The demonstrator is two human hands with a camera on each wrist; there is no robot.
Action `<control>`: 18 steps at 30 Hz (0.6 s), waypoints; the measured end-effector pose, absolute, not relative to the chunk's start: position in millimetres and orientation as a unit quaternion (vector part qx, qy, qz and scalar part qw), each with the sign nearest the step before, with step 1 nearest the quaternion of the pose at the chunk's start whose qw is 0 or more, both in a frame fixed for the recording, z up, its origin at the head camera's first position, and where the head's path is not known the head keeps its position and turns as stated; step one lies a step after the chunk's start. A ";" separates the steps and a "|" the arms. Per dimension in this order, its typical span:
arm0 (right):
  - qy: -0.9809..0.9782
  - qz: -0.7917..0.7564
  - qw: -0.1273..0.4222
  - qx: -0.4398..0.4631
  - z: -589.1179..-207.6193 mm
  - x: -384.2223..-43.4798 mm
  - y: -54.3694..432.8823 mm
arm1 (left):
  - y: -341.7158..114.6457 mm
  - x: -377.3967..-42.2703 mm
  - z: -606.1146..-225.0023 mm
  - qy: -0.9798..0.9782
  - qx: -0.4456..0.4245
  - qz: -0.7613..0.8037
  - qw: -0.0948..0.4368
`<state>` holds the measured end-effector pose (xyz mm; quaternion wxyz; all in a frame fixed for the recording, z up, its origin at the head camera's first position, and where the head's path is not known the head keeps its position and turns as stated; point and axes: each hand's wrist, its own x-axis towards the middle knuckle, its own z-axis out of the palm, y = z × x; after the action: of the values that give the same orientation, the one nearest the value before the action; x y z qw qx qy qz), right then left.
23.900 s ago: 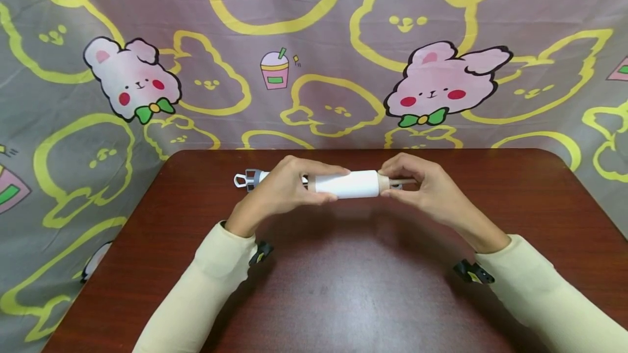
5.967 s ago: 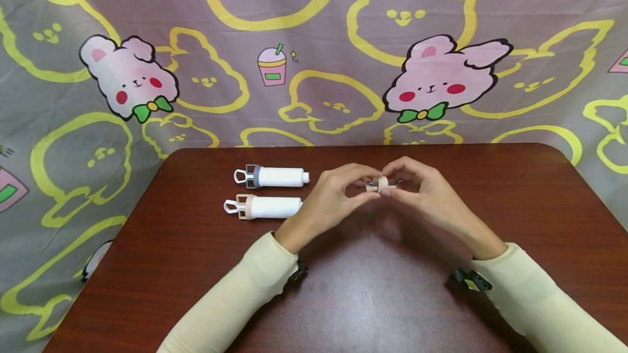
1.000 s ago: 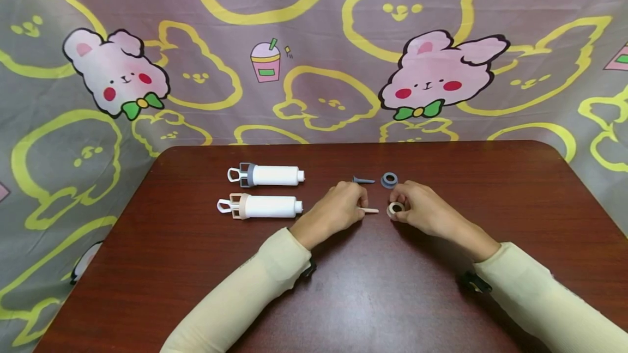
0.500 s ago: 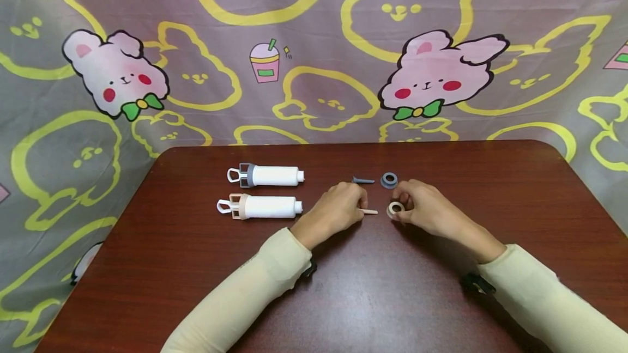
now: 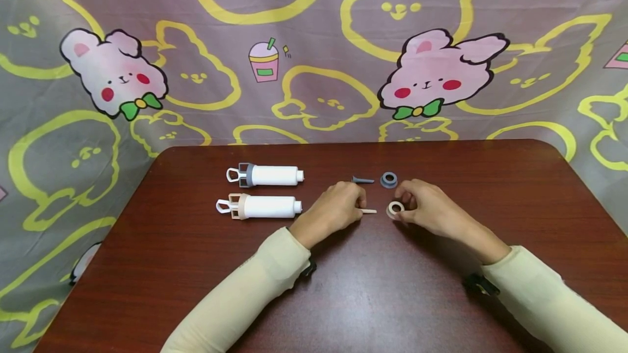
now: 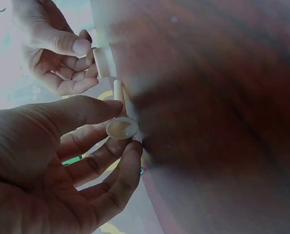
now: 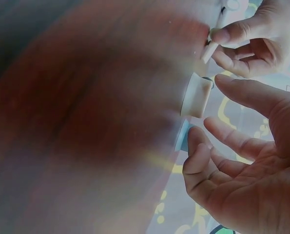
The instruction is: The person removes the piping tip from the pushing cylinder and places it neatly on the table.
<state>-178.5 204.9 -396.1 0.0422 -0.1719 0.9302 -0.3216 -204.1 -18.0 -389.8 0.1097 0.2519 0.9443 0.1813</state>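
Note:
Thumb and fingers of my left hand (image 5: 336,207) pinch the cupped end of a beige tapered nozzle (image 6: 122,127), its thin tip pointing right, low at the tabletop. Just right of that tip a beige ring (image 7: 198,97) sits on the table, its hole facing up. My right hand (image 5: 432,208) hovers beside it, thumb near the ring's rim and the fingers loosely bent apart from it. Behind them lie a grey tapered nozzle (image 5: 364,181) and a grey flanged ring (image 5: 389,184).
Two white syringe-like tubes with looped handles lie side by side at the left: one with a grey collar (image 5: 275,175), one with a beige collar (image 5: 270,207). A patterned cloth (image 5: 314,42) hangs behind the dark wooden table (image 5: 343,298).
Six seconds ago both hands held the beige parts together in the air; now ring and nozzle are apart at the table. Over the last second my right fingers have eased off the ring.

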 end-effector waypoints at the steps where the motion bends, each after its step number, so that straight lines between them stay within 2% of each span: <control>1: 0.930 -0.322 0.042 -0.172 -396.0 -178.5 205.0 | -18.0 -204.2 -389.8 0.944 0.252 0.182 0.111; 18: 0.930 -0.324 0.035 -0.171 -393.5 -178.1 207.3 | -21.7 -204.4 -388.8 0.938 0.255 0.195 0.128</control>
<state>-178.1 207.3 -393.5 0.0353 -0.1709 0.9298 -0.3242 -204.4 -21.7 -388.8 0.1280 0.2554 0.9383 0.1949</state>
